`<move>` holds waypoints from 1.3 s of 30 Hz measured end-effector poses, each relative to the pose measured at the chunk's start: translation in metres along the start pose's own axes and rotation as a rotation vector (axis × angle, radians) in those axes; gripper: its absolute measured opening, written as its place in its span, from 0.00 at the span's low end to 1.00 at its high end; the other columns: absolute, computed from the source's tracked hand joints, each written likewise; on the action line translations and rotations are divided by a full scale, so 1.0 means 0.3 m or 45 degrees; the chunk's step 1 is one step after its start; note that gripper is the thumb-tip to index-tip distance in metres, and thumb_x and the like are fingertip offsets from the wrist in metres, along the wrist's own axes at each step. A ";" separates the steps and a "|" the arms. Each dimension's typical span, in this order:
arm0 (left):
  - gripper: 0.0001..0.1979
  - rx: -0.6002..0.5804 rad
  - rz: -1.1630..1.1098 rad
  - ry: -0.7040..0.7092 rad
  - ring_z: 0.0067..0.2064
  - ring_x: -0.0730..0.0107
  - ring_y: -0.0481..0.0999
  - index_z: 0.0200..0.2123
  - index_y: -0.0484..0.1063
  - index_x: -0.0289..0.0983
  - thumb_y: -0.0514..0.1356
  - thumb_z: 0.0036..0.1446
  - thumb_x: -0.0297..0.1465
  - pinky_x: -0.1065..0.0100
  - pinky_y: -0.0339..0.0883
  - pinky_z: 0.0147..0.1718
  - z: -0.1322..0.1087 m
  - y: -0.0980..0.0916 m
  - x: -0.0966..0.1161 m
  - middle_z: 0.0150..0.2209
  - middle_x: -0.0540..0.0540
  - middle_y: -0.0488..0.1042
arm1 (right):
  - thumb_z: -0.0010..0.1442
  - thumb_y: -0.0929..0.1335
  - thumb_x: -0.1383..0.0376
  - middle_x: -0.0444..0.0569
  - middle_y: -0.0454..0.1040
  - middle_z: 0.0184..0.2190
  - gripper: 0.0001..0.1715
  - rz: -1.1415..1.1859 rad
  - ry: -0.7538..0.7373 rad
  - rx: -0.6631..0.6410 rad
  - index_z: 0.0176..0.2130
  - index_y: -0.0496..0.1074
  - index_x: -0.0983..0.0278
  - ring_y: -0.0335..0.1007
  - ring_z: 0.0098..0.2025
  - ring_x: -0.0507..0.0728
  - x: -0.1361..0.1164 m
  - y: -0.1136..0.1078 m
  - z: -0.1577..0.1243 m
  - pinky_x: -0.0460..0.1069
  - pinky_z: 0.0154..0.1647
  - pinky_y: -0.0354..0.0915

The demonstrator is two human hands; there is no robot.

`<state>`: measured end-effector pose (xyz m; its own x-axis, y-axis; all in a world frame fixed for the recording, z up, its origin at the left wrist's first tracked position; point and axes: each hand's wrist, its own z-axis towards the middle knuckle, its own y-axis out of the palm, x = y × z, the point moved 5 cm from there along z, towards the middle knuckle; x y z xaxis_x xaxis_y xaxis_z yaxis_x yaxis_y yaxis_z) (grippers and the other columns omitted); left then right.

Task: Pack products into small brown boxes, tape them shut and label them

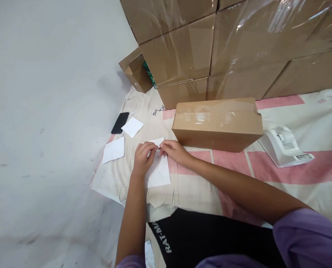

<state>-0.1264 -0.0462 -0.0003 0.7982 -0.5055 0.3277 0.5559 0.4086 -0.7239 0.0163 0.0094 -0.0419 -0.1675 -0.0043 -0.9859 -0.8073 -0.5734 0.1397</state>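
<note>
A cream cloth with pink blocks (195, 193) covers the work surface beside a pale, scuffed expanse at the left. On it, a white paper sheet (158, 176) lies flat beneath the hands, near the cloth's left end. The left hand (144, 158) and right hand (173, 152) meet over the sheet's upper part, thumbs drawn against fingers in a fine pinch; what sits between the fingertips is too small to tell, perhaps the paper's edge or a scrap. The left forearm runs nearly straight forward with the wrist bent inward, while the right reaches in on a long slant from the right, its hand low over the cloth. The sheet should be very light and limp, easy to crease or tear and apt to slide on fabric, so it is best taken by a corner or edge between thumb and forefinger, with little pressure. Just left of the hands lie a small paper square (114, 149) and, farther forward, another paper piece (132, 127) against a black smartphone (120, 123). To the right stands a taped cardboard carton (216, 126), with a white tape dispenser (287, 147) beside it; behind rises a plastic-wrapped stack of cartons (182, 56)
</note>
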 end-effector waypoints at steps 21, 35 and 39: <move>0.07 0.025 -0.052 -0.168 0.31 0.69 0.72 0.38 0.69 0.40 0.61 0.67 0.37 0.62 0.66 0.38 -0.005 0.019 -0.014 0.34 0.49 0.75 | 0.55 0.69 0.65 0.41 0.78 0.24 0.10 0.298 0.033 -0.003 0.36 0.62 0.59 0.70 0.29 0.52 -0.025 -0.007 -0.007 0.48 0.36 0.62; 0.09 0.002 0.015 -0.123 0.32 0.67 0.73 0.42 0.74 0.40 0.56 0.71 0.38 0.61 0.64 0.39 0.004 0.020 0.006 0.33 0.48 0.77 | 0.59 0.68 0.60 0.39 0.74 0.22 0.09 0.272 0.046 -0.085 0.35 0.62 0.59 0.70 0.29 0.52 -0.021 0.002 -0.002 0.49 0.37 0.61; 0.11 -0.025 -0.046 -0.098 0.32 0.66 0.73 0.38 0.73 0.40 0.55 0.71 0.37 0.61 0.64 0.38 0.006 0.022 0.018 0.31 0.48 0.76 | 0.60 0.67 0.60 0.39 0.73 0.23 0.09 0.229 0.057 -0.108 0.36 0.61 0.59 0.70 0.30 0.53 -0.020 0.007 -0.008 0.50 0.37 0.62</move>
<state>-0.1181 -0.0449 -0.0023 0.7937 -0.4591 0.3990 0.5805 0.3758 -0.7224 0.0169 0.0063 -0.0359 -0.2776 -0.1480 -0.9492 -0.7161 -0.6268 0.3071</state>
